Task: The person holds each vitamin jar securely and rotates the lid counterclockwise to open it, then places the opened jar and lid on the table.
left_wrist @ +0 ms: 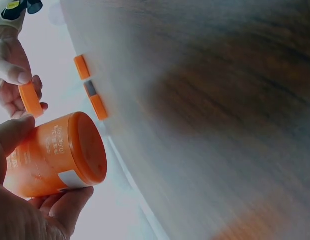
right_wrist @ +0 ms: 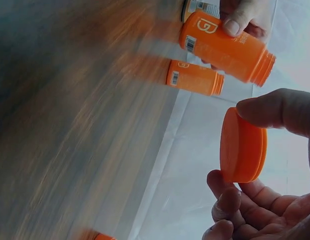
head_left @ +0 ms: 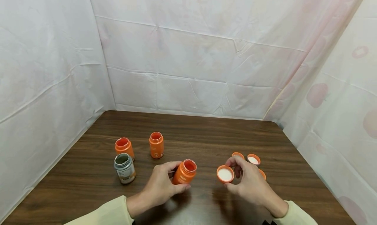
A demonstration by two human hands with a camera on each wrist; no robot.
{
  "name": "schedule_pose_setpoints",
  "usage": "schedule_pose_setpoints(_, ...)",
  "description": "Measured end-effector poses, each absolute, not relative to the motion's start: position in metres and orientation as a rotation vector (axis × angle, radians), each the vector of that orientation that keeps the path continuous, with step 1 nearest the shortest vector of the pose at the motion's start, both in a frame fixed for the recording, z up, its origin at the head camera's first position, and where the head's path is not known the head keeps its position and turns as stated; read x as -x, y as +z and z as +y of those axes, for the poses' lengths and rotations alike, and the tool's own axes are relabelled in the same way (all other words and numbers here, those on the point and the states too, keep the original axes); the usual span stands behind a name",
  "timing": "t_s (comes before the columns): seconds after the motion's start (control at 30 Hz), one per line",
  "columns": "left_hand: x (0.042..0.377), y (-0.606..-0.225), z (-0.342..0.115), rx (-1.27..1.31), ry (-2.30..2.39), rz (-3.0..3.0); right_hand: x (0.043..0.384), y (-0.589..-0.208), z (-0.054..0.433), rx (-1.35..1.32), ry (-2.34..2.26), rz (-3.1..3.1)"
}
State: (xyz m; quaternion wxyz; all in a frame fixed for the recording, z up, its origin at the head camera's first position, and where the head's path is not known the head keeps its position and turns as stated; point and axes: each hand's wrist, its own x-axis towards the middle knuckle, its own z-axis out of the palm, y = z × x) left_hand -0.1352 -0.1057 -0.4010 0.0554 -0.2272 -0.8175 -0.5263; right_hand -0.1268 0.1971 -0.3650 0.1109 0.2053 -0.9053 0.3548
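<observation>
In the head view my left hand (head_left: 159, 185) grips an open-mouthed orange bottle (head_left: 183, 177) round its body. Its bare threaded neck tilts toward the right. The left wrist view shows the base of this orange bottle (left_wrist: 90, 150), raised off the table. To the right, my right hand (head_left: 253, 182) pinches an orange screw cap (head_left: 225, 174) between thumb and fingers, its white inner side facing up. The same orange cap (right_wrist: 239, 145) appears edge-on in the right wrist view. Cap and bottle are apart. Behind the right hand lie orange caps (head_left: 253, 159), partly hidden by it.
At the left of the dark wooden table (head_left: 200, 133) stand an uncapped grey bottle (head_left: 125, 172), an uncapped orange bottle (head_left: 124, 147) partly behind it, and another uncapped orange bottle (head_left: 156, 148). White sheeting (head_left: 188, 55) hangs round the back and sides.
</observation>
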Motion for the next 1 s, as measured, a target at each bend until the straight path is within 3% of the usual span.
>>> schedule_pose_setpoints(1.0, 0.137, -0.399, -0.123, 0.301, -1.439, -2.480, 0.149, -0.376, 0.232, -0.343, 0.793, -2.784)
